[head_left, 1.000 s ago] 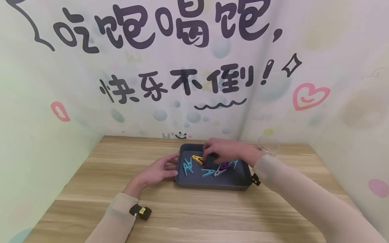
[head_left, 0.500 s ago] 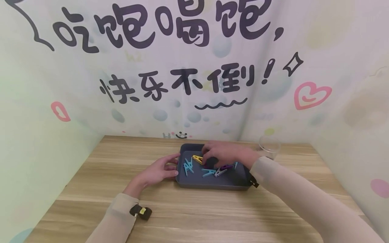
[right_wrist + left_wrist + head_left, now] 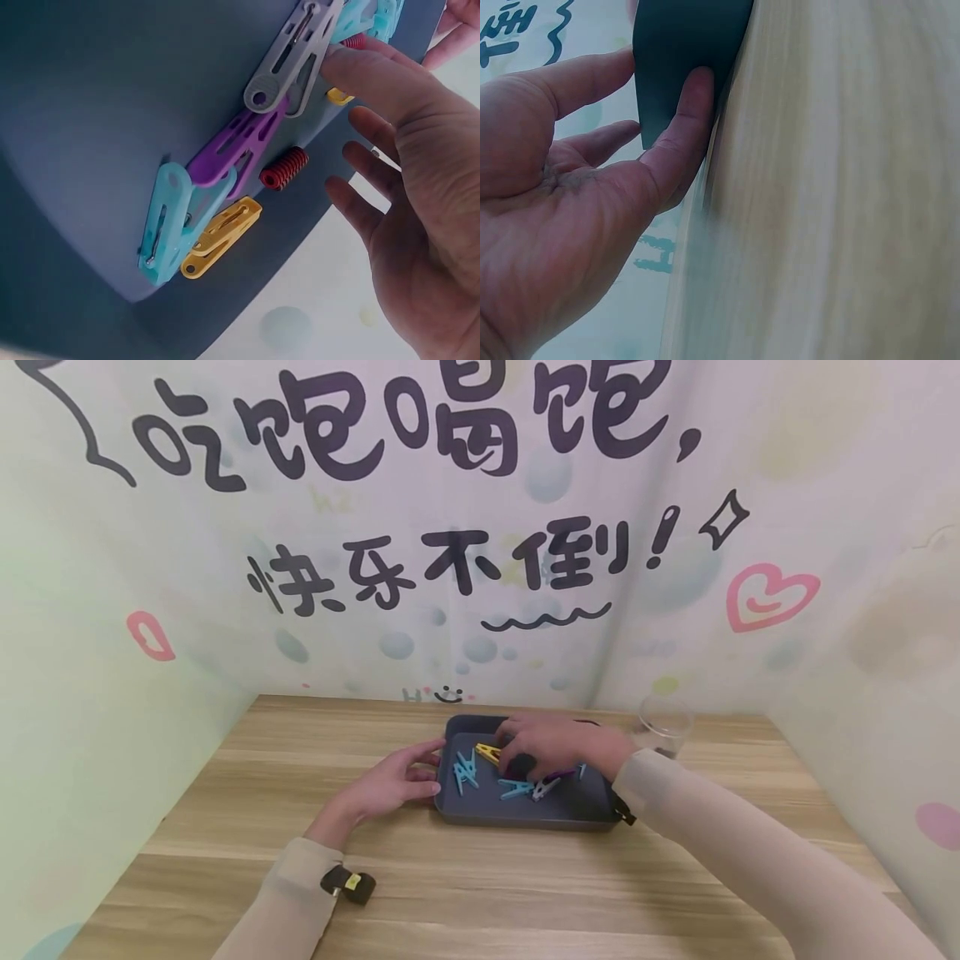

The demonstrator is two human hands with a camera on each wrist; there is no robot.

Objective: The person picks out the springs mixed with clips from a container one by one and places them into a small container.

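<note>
A dark grey tray (image 3: 525, 820) on the table holds several plastic clothespins. Two light blue ones (image 3: 465, 771) lie at its left; a yellow clothespin (image 3: 487, 753) is nearer the middle. The right wrist view shows a grey clothespin (image 3: 292, 60), a purple one (image 3: 234, 148), a blue one (image 3: 166, 217) and another yellow one (image 3: 225, 238). Beside them lies a red ribbed cylinder (image 3: 285, 168). My right hand (image 3: 551, 747) reaches into the tray, thumb and forefinger pinching a second red ribbed cylinder (image 3: 354, 41), mostly hidden. My left hand (image 3: 390, 783) touches the tray's left wall with extended fingers.
A clear cup (image 3: 666, 727) stands behind the right forearm, to the right of the tray. The wood-grain table (image 3: 480, 893) meets a printed cloth wall (image 3: 360, 652) at the back. Each wrist carries a black camera, such as the left one (image 3: 351, 883).
My right hand has shifted slightly left and down within the tray, its fingers drawing in near the red piece. My left hand has kept its place at the tray's wall.
</note>
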